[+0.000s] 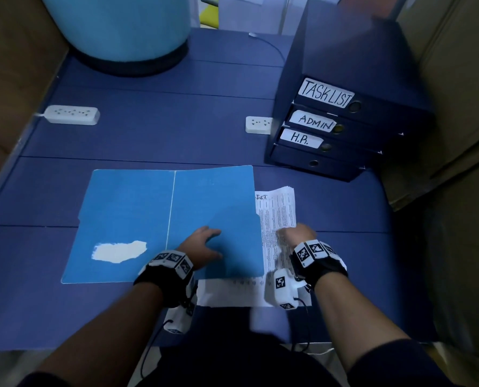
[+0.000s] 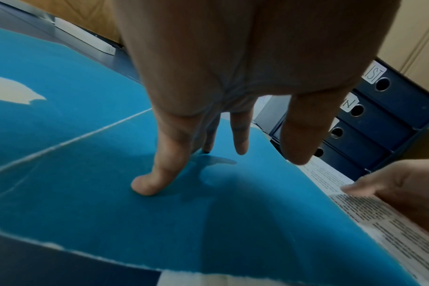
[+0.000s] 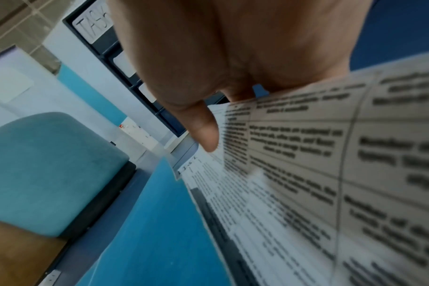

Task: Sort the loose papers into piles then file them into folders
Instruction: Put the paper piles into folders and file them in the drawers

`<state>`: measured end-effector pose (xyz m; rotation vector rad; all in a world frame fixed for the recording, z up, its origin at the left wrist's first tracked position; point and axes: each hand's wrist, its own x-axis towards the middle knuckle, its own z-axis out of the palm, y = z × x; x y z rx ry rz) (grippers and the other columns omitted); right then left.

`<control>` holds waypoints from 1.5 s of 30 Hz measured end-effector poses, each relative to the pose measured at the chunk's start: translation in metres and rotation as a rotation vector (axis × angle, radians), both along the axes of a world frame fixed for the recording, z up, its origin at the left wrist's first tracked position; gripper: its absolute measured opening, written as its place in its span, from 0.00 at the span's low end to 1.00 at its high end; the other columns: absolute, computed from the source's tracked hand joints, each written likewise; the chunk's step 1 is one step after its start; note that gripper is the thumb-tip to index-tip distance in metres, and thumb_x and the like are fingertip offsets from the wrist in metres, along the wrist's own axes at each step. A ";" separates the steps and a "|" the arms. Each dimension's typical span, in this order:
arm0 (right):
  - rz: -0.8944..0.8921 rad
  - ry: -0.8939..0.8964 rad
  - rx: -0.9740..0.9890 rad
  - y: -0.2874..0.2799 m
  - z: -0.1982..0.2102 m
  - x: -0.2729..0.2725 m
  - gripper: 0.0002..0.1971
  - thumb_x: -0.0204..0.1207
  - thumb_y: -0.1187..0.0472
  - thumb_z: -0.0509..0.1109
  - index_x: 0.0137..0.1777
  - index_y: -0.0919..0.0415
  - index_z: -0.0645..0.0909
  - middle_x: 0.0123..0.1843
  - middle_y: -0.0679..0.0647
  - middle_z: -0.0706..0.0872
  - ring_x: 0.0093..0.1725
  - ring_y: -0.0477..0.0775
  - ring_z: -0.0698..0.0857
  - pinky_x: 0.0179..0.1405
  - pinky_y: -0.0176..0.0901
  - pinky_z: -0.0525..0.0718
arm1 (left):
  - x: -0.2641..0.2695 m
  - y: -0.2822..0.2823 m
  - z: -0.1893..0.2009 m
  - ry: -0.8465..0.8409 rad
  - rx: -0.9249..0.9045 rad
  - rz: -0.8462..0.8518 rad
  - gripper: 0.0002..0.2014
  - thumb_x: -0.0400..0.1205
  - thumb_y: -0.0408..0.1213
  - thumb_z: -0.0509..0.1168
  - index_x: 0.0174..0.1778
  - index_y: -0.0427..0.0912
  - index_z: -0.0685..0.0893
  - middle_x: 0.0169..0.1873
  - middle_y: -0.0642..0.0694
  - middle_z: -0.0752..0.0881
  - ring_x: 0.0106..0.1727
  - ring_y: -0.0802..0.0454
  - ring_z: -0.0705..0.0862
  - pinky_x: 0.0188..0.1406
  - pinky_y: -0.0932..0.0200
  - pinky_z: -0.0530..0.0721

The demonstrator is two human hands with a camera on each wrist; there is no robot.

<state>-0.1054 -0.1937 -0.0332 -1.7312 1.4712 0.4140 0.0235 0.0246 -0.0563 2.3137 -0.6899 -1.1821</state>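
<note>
Head view: blue table (image 1: 149, 129), big and bare at the back, 4 stacked binders (image 1: 341, 127) far right. Open blue folder (image 1: 126, 219) lies flat near the front edge, covering printed papers (image 1: 277, 213). Left hand (image 1: 205, 244) presses the folder, fingers spread. Right hand (image 1: 298, 233) pinches a sheet's edge.

Both forearms reach forward side by side, each wrist strapped with a black band. Left hand (image 1: 205, 245) is spread, palm down, straight fingers (image 2: 157, 174) pressing flat. Right hand (image 1: 298, 233) is curled, thumb (image 3: 206, 133) pinching against the fingers.
</note>
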 end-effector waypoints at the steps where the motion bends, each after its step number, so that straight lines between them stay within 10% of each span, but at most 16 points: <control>1: -0.021 -0.008 -0.004 0.001 0.000 0.002 0.27 0.76 0.54 0.72 0.72 0.66 0.74 0.71 0.63 0.78 0.66 0.64 0.80 0.58 0.48 0.80 | 0.001 0.001 -0.002 -0.003 -0.001 -0.002 0.35 0.75 0.38 0.74 0.79 0.45 0.69 0.81 0.39 0.60 0.82 0.46 0.60 0.77 0.60 0.57; 7: -0.067 -0.040 0.074 0.000 0.008 0.006 0.25 0.81 0.57 0.70 0.74 0.70 0.72 0.71 0.63 0.80 0.58 0.61 0.84 0.49 0.43 0.77 | 0.003 0.001 -0.006 0.016 -0.009 -0.022 0.34 0.77 0.36 0.72 0.79 0.45 0.68 0.82 0.39 0.56 0.83 0.47 0.57 0.78 0.60 0.56; 12: 0.048 -0.095 0.167 0.001 0.008 -0.001 0.22 0.82 0.56 0.68 0.72 0.69 0.77 0.72 0.63 0.79 0.67 0.62 0.81 0.66 0.48 0.78 | 0.003 0.002 -0.007 0.013 -0.019 -0.034 0.34 0.77 0.36 0.72 0.80 0.45 0.67 0.83 0.39 0.55 0.83 0.47 0.57 0.78 0.60 0.56; 15: 0.016 -0.201 0.174 0.000 0.004 -0.010 0.22 0.77 0.60 0.74 0.69 0.68 0.80 0.57 0.59 0.85 0.51 0.55 0.82 0.58 0.48 0.82 | 0.004 0.001 -0.009 0.015 -0.005 -0.042 0.34 0.78 0.36 0.72 0.80 0.45 0.67 0.83 0.40 0.55 0.83 0.47 0.57 0.77 0.60 0.57; 18: -0.021 -0.263 0.070 -0.007 0.022 -0.021 0.12 0.74 0.64 0.76 0.57 0.63 0.84 0.42 0.56 0.88 0.38 0.55 0.85 0.40 0.44 0.83 | 0.004 0.003 -0.009 0.019 -0.001 -0.049 0.34 0.77 0.36 0.72 0.80 0.45 0.67 0.83 0.39 0.54 0.83 0.46 0.59 0.75 0.62 0.58; 26: 0.122 -0.454 -0.402 -0.041 0.133 -0.058 0.12 0.76 0.64 0.73 0.58 0.56 0.86 0.49 0.54 0.88 0.50 0.57 0.86 0.48 0.43 0.79 | 0.002 0.005 -0.010 0.033 -0.019 -0.016 0.36 0.72 0.42 0.74 0.77 0.43 0.72 0.78 0.39 0.67 0.79 0.47 0.65 0.78 0.56 0.62; 30: 0.184 -0.749 -0.280 -0.026 0.179 -0.066 0.14 0.77 0.67 0.73 0.59 0.51 0.87 0.50 0.43 0.92 0.50 0.45 0.89 0.53 0.39 0.84 | -0.001 0.006 -0.001 0.170 -0.225 0.198 0.53 0.56 0.53 0.76 0.79 0.40 0.67 0.77 0.41 0.70 0.77 0.49 0.70 0.78 0.54 0.65; 35: 0.090 -0.951 -0.032 -0.010 0.180 -0.056 0.11 0.75 0.73 0.71 0.53 0.59 0.86 0.50 0.53 0.93 0.51 0.53 0.92 0.49 0.44 0.88 | 0.005 -0.005 0.066 0.312 -0.726 0.366 0.57 0.58 0.47 0.81 0.81 0.48 0.57 0.76 0.42 0.70 0.77 0.51 0.70 0.77 0.53 0.68; 41: -0.023 -1.013 0.063 0.010 0.140 -0.020 0.13 0.74 0.73 0.73 0.52 0.55 0.85 0.49 0.51 0.93 0.52 0.53 0.91 0.60 0.57 0.86 | 0.015 -0.006 0.131 0.034 -0.869 0.621 0.19 0.75 0.28 0.72 0.56 0.52 0.78 0.53 0.51 0.88 0.55 0.52 0.87 0.63 0.42 0.82; 45: -0.001 -1.143 0.035 0.019 0.139 -0.004 0.16 0.74 0.74 0.72 0.57 0.55 0.83 0.53 0.49 0.92 0.56 0.52 0.90 0.58 0.47 0.87 | 0.018 0.000 0.151 -0.084 -0.993 0.660 0.22 0.79 0.18 0.63 0.56 0.52 0.76 0.52 0.55 0.86 0.52 0.64 0.86 0.58 0.60 0.83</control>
